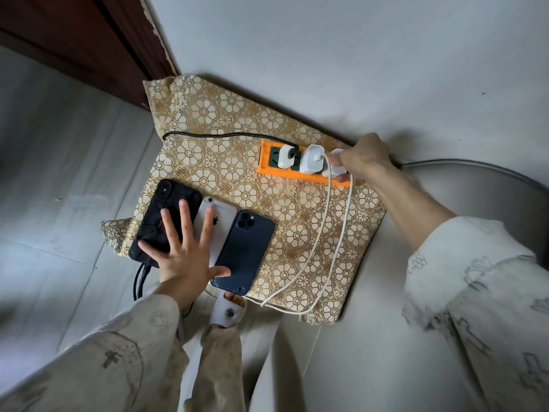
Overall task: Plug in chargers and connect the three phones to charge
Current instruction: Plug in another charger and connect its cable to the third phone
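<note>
A floral cloth [297, 233] covers a surface set against a white wall [356, 55].

Black phone [169, 215]: lies face down at the left edge of the cloth. A black cable [139, 281] hangs from its lower end. A second run of black cable crosses the top of the cloth to the strip.

Left hand [181, 257]: fingers spread flat and released, grasping nothing. The palm and fingers rest across the black phone and the silver phone [221, 221]; the thumb lies on the lower part of the blue phone [245, 251].

Silver phone: face down, between the other two, touching both.

Blue phone: face down, rightmost of the three, its lower edge at the front edge of the cloth.

Power strip [267, 166]: orange, at the back of the cloth near the wall. Two white chargers sit in it: first charger [286, 156] with the black cable, second charger [312, 159] with a white cable [323, 239]. Two white cables loop down across the cloth to its front edge.

Right hand [362, 159]: fingers closed around a third charger [334, 169], white, at the right end of the strip. Whether it is fully seated cannot be told.
</note>
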Tool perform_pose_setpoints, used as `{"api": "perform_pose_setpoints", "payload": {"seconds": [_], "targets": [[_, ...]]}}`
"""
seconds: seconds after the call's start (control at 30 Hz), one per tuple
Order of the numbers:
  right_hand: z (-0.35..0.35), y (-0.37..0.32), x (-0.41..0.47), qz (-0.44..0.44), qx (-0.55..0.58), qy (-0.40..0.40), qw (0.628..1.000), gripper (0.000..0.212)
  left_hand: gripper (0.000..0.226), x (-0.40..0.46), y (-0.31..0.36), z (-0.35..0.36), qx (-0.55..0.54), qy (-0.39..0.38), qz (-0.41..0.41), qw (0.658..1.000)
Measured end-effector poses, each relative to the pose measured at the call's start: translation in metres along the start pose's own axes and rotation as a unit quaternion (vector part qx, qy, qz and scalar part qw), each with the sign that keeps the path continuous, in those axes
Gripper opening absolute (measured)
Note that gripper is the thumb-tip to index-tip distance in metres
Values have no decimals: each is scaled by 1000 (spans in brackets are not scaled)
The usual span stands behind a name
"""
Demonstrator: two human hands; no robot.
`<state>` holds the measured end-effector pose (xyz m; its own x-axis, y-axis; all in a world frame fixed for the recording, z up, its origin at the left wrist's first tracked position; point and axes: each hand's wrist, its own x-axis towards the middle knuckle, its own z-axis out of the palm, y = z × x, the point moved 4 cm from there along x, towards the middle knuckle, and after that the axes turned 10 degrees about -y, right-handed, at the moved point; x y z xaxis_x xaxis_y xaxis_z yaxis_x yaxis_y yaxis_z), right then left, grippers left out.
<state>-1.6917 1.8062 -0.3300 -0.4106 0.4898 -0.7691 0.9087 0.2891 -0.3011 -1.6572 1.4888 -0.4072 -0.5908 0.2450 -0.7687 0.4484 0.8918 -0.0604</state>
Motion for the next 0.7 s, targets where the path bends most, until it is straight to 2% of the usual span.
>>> {"api": "perform_pose_setpoints", "payload": {"seconds": [0.27,0.37,0.47,0.57,0.63,0.7], "targets": [[-1,-5,-3,26,-19,-7,999,23,125,2,0,0,-13,-21,-5,1000],[2,0,-6,31,-12,-9,999,33,125,3,0,0,-19,-32,-2,999],[10,15,-17,50,47,10,998,47,126,3,0,-1,-29,-32,5,999],[21,36,-39,13,95,72,993,56,125,6,-1,0,-38,-33,12,999],[40,54,-62,-27,137,70,988,54,125,8,-2,2,-42,-34,16,998],[68,78,-86,-56,201,37,977,42,125,11,-2,2,-44,-30,21,998]]}}
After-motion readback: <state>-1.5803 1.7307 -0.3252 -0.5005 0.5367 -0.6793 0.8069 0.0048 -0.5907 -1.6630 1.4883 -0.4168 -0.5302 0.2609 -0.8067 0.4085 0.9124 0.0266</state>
